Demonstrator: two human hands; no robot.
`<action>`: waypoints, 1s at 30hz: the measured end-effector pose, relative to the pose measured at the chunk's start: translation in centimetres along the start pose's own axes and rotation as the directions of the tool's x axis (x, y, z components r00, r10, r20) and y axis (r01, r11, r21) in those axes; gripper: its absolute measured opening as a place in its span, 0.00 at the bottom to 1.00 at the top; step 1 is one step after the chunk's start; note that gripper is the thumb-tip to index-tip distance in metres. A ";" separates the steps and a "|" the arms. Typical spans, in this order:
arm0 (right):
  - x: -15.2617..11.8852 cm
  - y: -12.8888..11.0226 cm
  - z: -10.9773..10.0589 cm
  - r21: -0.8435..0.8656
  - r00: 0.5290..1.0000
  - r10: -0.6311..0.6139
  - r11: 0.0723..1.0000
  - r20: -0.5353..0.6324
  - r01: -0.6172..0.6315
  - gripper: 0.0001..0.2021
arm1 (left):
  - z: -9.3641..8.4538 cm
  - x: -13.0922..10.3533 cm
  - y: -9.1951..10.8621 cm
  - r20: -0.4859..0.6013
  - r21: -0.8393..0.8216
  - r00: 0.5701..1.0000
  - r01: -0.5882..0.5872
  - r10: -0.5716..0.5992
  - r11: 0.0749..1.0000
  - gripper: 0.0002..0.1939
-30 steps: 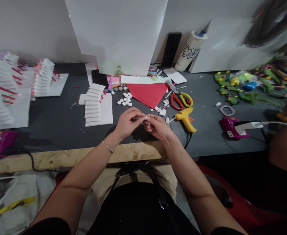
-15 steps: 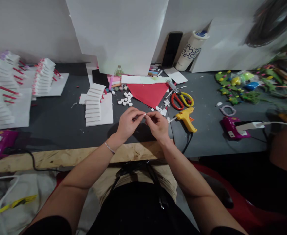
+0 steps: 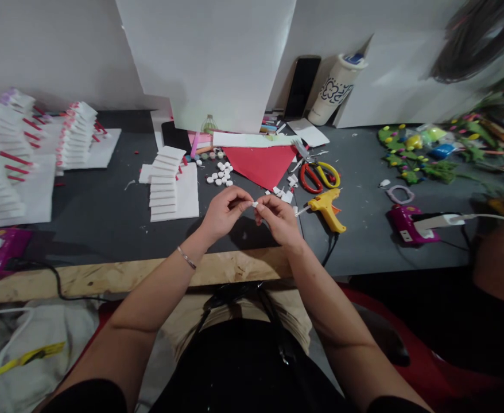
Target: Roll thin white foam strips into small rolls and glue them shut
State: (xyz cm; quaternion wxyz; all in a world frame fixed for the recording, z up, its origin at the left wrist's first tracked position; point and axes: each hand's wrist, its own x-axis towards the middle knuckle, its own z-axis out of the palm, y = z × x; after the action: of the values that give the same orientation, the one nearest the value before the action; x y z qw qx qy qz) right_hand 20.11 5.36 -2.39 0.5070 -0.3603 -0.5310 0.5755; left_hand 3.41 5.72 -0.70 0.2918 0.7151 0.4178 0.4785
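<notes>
Between the fingertips of both hands is a small white piece (image 3: 255,205), its material too small to make out. My left hand (image 3: 226,211) pinches it from the left, and my right hand (image 3: 279,215) pinches it from the right. Just beyond my left hand lies a cluster of small white round pieces (image 3: 221,174). A red sheet (image 3: 260,163) lies past the fingers, with small white scraps (image 3: 285,195) at its lower right. To the left, a fan of white slats (image 3: 164,189) with red sticks rests on a white board (image 3: 188,198).
Right of my hands lie a yellow glue gun (image 3: 329,209) and scissors (image 3: 320,175). Farther right sits a purple power strip (image 3: 413,225), near a co-worker's arm (image 3: 499,246). A tumbler (image 3: 336,89) and a phone (image 3: 302,86) stand at the back. More slatted models (image 3: 77,137) stand left.
My hands have shifted slightly, and the fingertips have drawn a little apart. More of the white piece shows between them now.
</notes>
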 end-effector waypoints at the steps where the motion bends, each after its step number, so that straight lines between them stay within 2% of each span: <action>1: 0.1 0.0 -0.1 0.043 0.999 0.018 0.999 0.037 -0.020 0.15 | -0.1 0.0 0.0 0.019 -0.027 1.000 0.021 -0.021 0.999 0.03; 4: 0.1 0.0 -0.4 0.135 0.990 0.071 0.987 0.123 -0.087 0.16 | -0.2 0.0 0.0 0.079 -0.086 0.996 0.049 -0.043 0.995 0.05; 7: 0.1 -0.3 -0.5 0.168 0.983 0.111 0.976 0.146 -0.135 0.17 | -0.3 0.0 -0.1 0.110 -0.102 0.994 -0.008 0.020 0.995 0.07; 11: 0.2 -0.3 -0.3 0.171 0.981 0.136 0.972 0.139 -0.159 0.18 | -0.3 0.0 -0.2 0.076 -0.057 0.996 -0.048 0.052 0.997 0.05; 14: 0.4 0.0 -0.1 0.136 0.992 0.111 0.983 0.064 -0.119 0.19 | -0.2 0.0 0.0 0.040 -0.021 0.998 -0.045 0.046 0.999 0.05; 18: 0.3 0.5 0.3 -0.018 0.996 0.016 1.000 -0.083 -0.017 0.17 | 0.2 -0.2 0.0 -0.040 0.028 0.999 -0.026 0.027 0.999 0.04; 21: 0.1 0.6 0.5 -0.191 0.988 -0.072 0.981 -0.137 0.045 0.14 | 0.5 -0.3 0.0 -0.071 0.079 0.997 -0.033 0.039 0.996 0.04; 25: -0.2 0.4 0.7 -0.399 0.965 -0.208 0.908 -0.158 0.130 0.09 | 0.7 -0.5 0.0 -0.064 0.144 0.996 -0.057 0.066 0.988 0.05; 30: -0.2 0.2 0.5 -0.534 0.941 -0.302 0.826 -0.149 0.181 0.05 | 0.7 -0.6 -0.1 -0.022 0.222 0.998 -0.055 0.061 0.973 0.07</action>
State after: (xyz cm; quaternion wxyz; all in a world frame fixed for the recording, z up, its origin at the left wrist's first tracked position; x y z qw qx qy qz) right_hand 19.60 5.09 -2.55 0.5192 -0.4748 -0.6446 0.2991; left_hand 3.93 5.23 -1.27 0.1900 0.7481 0.4516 0.4476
